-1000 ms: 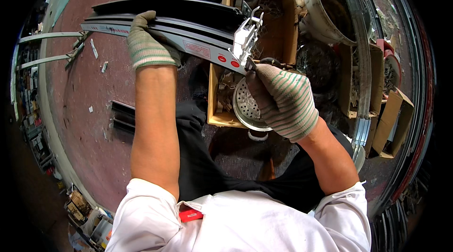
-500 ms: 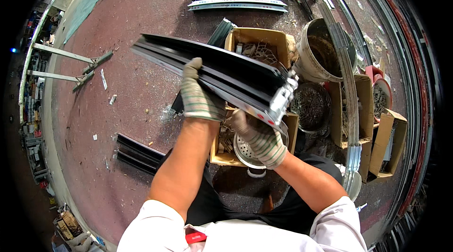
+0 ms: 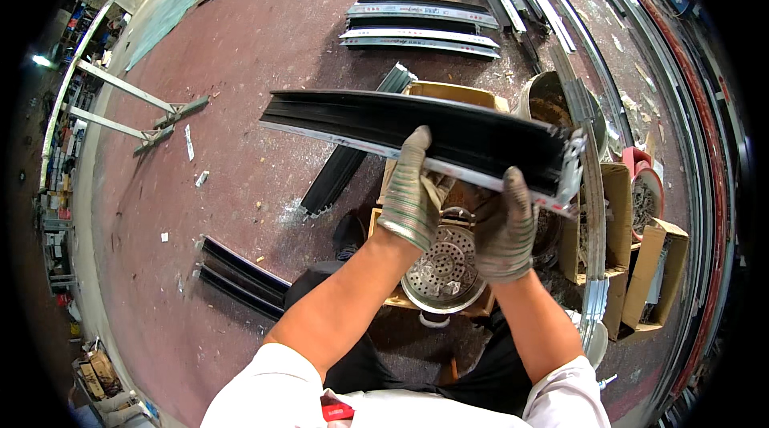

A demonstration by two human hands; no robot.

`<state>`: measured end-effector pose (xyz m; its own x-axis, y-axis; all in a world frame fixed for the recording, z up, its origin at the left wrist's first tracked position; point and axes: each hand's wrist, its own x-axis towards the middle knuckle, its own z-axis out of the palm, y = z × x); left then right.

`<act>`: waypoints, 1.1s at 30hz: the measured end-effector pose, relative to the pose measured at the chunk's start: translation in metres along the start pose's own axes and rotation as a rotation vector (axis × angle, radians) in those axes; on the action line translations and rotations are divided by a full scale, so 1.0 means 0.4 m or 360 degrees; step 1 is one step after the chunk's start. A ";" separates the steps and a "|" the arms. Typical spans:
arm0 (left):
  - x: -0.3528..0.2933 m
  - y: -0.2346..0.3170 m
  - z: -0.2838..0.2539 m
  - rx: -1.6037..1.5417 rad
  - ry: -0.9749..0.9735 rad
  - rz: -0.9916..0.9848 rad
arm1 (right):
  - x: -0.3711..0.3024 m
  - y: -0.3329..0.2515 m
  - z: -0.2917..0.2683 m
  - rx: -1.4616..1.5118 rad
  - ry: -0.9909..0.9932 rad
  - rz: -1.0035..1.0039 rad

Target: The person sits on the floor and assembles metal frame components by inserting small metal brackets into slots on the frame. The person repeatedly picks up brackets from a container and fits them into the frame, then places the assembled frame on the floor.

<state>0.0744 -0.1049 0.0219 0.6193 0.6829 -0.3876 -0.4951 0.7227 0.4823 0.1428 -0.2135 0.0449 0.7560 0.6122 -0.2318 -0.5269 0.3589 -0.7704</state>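
Both of my gloved hands hold up a long black metal profile (image 3: pixel 469 127) with a silvery lower edge. My left hand (image 3: pixel 412 195) grips that edge near the middle, thumb on the black inner face. Close to the right end, my right hand (image 3: pixel 509 228) is closed on the same edge, its thumb also on top. The profile slants slightly down to the right, and its right end shows a cut, silvery cross-section. Below it, between my forearms, sits a round metal strainer pot (image 3: pixel 444 272) with a perforated inside.
Cardboard boxes (image 3: pixel 605 220), a pale bucket (image 3: pixel 553 95) and a red basin (image 3: pixel 645 187) stand to the right. Stacked profiles (image 3: pixel 420 27) lie ahead. A black profile (image 3: pixel 344 171) and a pair of black profiles (image 3: pixel 240 276) rest on the floor. A metal stand (image 3: pixel 168 119) is at left.
The profile has moved right and turned more level, its black channel now facing me more. Both hands have shifted right with it, uncovering the strainer pot.
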 end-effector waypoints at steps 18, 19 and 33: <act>0.046 0.097 -0.068 0.1606 -0.0085 0.0656 | 0.133 -0.250 -0.189 -0.0061 0.0418 -0.0611; 0.049 0.089 -0.081 0.1795 -0.0094 0.0690 | 0.136 -0.258 -0.197 -0.0070 0.0432 -0.0607; 0.006 0.005 -0.111 0.2101 -0.0833 -0.0085 | 0.164 -0.357 -0.334 -0.0511 0.0422 -0.0992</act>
<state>0.0479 -0.0972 -0.0127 0.9134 0.3303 -0.2381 0.2789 -0.0813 0.9569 0.3197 -0.3187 0.0601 0.9669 0.1579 0.2003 0.1382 0.3354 -0.9319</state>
